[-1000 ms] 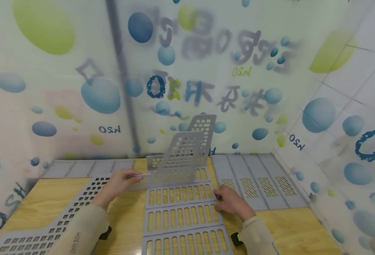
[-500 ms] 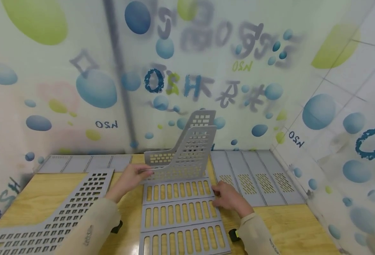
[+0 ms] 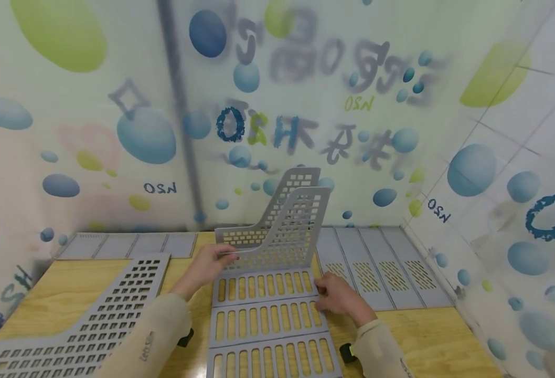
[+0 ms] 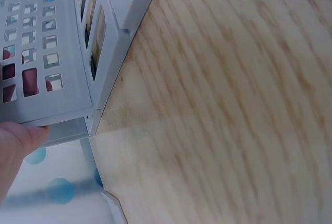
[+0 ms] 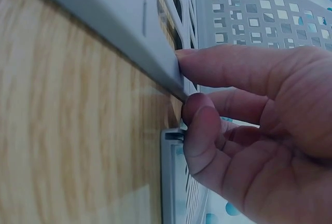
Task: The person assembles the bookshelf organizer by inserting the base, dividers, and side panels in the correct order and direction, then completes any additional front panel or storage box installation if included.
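In the head view, two grey perforated side panels with a tall end and a low end stand upright, the rear one [image 3: 230, 236] behind the front one [image 3: 324, 195]. My left hand [image 3: 207, 268] pinches the low left end of the front panel, thumb [image 4: 23, 140] along its edge in the left wrist view. The front panel's lower edge lies along a grey slotted base panel [image 3: 268, 305], hinged in sections. My right hand [image 3: 342, 296] pinches the right edge of that base; the right wrist view has the thumb [image 5: 207, 66] on its face and curled fingers below.
A third perforated side panel [image 3: 74, 333] lies flat on the wooden table [image 3: 428, 341] at the left. Grey strips [image 3: 119, 247] lie at the back left, and slatted-vent panels [image 3: 353, 247] at the back right. A bubble-patterned curtain [image 3: 258, 79] bounds the back.
The front side panel has shifted right along the base, with my left hand following it rightward. My right hand keeps its hold at the base's edge.
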A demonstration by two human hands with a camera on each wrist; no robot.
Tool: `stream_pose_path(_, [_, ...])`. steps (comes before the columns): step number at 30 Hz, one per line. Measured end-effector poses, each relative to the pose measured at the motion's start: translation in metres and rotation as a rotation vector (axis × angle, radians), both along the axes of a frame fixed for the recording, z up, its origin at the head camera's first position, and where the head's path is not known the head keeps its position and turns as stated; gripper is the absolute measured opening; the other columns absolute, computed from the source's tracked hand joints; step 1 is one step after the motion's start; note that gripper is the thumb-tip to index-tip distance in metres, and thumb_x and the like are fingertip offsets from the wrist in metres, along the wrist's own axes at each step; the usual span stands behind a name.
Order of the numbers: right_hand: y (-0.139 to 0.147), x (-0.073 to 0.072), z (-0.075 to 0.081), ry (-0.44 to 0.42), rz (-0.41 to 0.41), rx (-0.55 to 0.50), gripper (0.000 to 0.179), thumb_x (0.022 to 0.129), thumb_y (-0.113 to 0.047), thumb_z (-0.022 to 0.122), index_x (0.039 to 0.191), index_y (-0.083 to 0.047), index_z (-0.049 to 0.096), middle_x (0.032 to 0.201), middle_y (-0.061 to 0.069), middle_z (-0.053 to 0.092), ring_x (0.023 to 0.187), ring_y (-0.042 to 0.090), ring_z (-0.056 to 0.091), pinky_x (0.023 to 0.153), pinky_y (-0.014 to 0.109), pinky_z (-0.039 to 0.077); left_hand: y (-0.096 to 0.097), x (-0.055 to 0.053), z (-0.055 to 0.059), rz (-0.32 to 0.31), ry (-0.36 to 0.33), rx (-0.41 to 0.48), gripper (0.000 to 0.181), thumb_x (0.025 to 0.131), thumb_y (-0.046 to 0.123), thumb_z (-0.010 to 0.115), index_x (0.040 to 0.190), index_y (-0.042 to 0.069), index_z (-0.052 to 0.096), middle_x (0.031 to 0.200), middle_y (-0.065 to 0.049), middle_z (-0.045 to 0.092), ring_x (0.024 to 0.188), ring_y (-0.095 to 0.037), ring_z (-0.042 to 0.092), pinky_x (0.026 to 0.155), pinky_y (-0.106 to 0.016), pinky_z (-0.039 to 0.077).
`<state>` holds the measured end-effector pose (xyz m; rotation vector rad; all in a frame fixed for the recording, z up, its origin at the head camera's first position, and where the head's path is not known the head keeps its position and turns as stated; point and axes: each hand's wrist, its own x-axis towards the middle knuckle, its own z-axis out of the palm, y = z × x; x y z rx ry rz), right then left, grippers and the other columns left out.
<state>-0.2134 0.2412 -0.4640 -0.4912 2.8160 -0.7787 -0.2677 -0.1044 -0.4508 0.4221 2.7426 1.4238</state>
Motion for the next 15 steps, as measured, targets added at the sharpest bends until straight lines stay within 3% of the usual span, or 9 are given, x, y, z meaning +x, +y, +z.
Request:
stream_pose_path(6, [0.002, 0.0, 0.0, 0.028, 0.055, -0.016, 0.024, 0.074, 0.002, 0.079, 0.088, -0.003, 0.061, 0.082, 0.006, 0.045, 0.074, 0.02, 0.04, 0.063, 0.031, 0.033, 0.0, 0.0, -0.001, -0.034, 0.037, -0.011, 0.018, 0.102, 0.007, 0.063, 0.117, 0.002, 0.073, 0.113, -0.011, 0.074, 0.104, -0.028, 0.069, 0.091, -0.049, 0.056])
stream_pose_path(10, [-0.002, 0.002, -0.002, 0.025, 0.035, -0.006, 0.021, 0.075, 0.003, 0.078, 0.087, -0.001, 0.06, 0.077, 0.003, 0.044, 0.07, 0.018, 0.038, 0.062, 0.03, 0.032, -0.012, 0.007, -0.001, -0.054, 0.093, -0.049, 0.03, 0.103, 0.01, 0.063, 0.13, -0.002, 0.065, 0.128, -0.019, 0.067, 0.116, -0.037, 0.064, 0.099, -0.056, 0.051])
stream_pose_path(12, [-0.007, 0.005, -0.001, 0.0, -0.012, 0.011, 0.018, 0.077, 0.003, 0.077, 0.087, -0.001, 0.062, 0.072, 0.002, 0.043, 0.065, 0.017, 0.038, 0.06, 0.03, 0.032, -0.026, 0.014, 0.002, -0.022, 0.109, -0.106, 0.038, 0.102, 0.012, 0.064, 0.136, -0.004, 0.06, 0.133, -0.024, 0.063, 0.12, -0.042, 0.06, 0.101, -0.059, 0.049])
stream_pose_path(15, [-0.014, 0.012, 0.004, -0.045, -0.083, 0.056, 0.016, 0.08, 0.005, 0.072, 0.078, -0.001, 0.057, 0.062, 0.001, 0.044, 0.055, 0.015, 0.039, 0.054, 0.029, 0.032, -0.055, 0.028, 0.01, 0.067, 0.046, -0.257, 0.05, 0.102, 0.018, 0.065, 0.143, -0.008, 0.051, 0.137, -0.033, 0.054, 0.122, -0.051, 0.055, 0.099, -0.063, 0.047])
